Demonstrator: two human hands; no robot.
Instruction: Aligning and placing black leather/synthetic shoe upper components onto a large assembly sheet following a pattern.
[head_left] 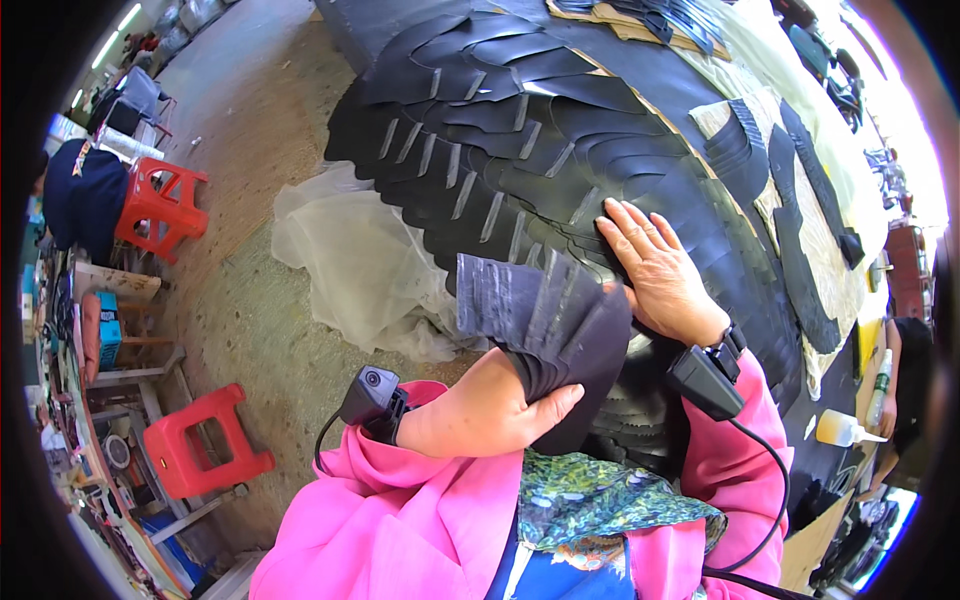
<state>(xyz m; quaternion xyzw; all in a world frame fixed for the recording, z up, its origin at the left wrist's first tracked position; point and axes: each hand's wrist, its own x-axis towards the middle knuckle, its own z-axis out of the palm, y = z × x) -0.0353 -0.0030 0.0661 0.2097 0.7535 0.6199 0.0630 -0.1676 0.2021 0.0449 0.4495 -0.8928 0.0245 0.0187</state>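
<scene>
My left hand (485, 405) is closed around a fanned stack of black leather-like cut pieces (590, 345), its thumb pressed on the near side. Shiny greyish strips run along the upper edges of this stack. My right hand (665, 280) rests with its fingers stretched out on the black pieces spread over the table (490, 145); its thumb reaches down by the held stack and is partly hidden. The spread pieces overlap in curved rows, and several carry a similar shiny strip near one end.
Crumpled translucent plastic sheeting (345, 265) hangs beside the table on the left. Two red plastic stools (190, 455) stand on the floor. On the right are more black cut pieces (790, 190) on pale cloth, a bottle of yellowish liquid with a nozzle (838, 428), and another person's arm (890, 385).
</scene>
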